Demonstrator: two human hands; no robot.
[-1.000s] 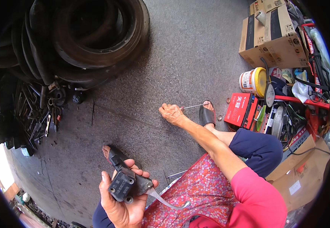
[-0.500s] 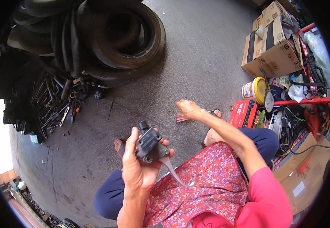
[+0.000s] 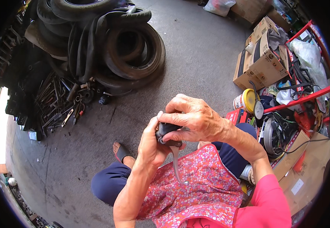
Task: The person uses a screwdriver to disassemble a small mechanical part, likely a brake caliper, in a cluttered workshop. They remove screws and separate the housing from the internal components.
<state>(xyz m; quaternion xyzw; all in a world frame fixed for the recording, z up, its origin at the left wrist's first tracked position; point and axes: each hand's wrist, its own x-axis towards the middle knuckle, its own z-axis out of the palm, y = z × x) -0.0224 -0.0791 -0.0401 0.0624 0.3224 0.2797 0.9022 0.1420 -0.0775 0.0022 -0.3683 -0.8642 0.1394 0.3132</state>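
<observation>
I hold a black brake master cylinder (image 3: 163, 132) with a curved silver lever (image 3: 175, 163) hanging toward my lap. My left hand (image 3: 151, 146) is closed around its left side. My right hand (image 3: 193, 119) is over the top of it, thumb and curled fingers gripping the black body, which they largely cover; whether anything else is in that hand I cannot tell. Below lies the floral apron (image 3: 195, 182) across my knees.
A pile of tyres (image 3: 134, 60) and scattered metal tools (image 3: 58, 102) lie front left. On the right are cardboard boxes (image 3: 260, 68), a yellow-lidded bucket (image 3: 244, 99), a red rack (image 3: 294, 103) with clutter, and cables. My sandalled left foot (image 3: 123, 152) rests on the floor.
My right hand came back from beside my right foot, where it held a screwdriver, onto the cylinder. The screwdriver no longer shows. My left hand turned the cylinder slightly.
</observation>
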